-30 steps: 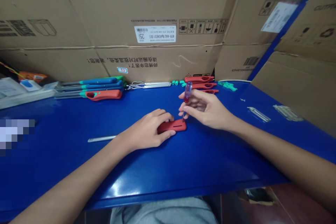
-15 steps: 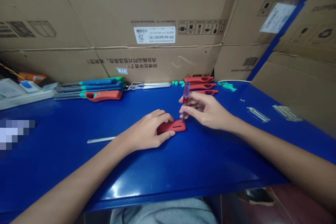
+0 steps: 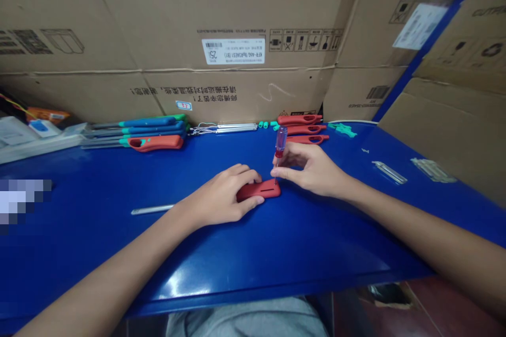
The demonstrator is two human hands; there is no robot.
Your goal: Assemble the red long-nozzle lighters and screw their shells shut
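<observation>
My left hand (image 3: 231,195) presses a red lighter (image 3: 266,189) down on the blue table, fingers and thumb wrapped around its handle. The lighter's slotted end sticks out to the right, and its metal tube (image 3: 152,210) shows to the left of my wrist. My right hand (image 3: 306,166) is closed on a screwdriver (image 3: 280,142) with a clear purple and red handle, its thumb and fingers about the shaft. The screwdriver stands nearly upright, its tip at the right end of the red handle. A screw under the tip is too small to make out.
Assembled lighters (image 3: 158,143) lie at the back left, with metal tubes (image 3: 237,128) beside them. Red handle shells (image 3: 302,130) and green parts (image 3: 343,129) are behind my right hand. Clear narrow pieces (image 3: 389,172) lie at the right. Cardboard (image 3: 158,52) walls the back.
The fingers of my right hand have shifted on the screwdriver, and the screwdriver sits very slightly lower. My left hand and the lighter have stayed in place.
</observation>
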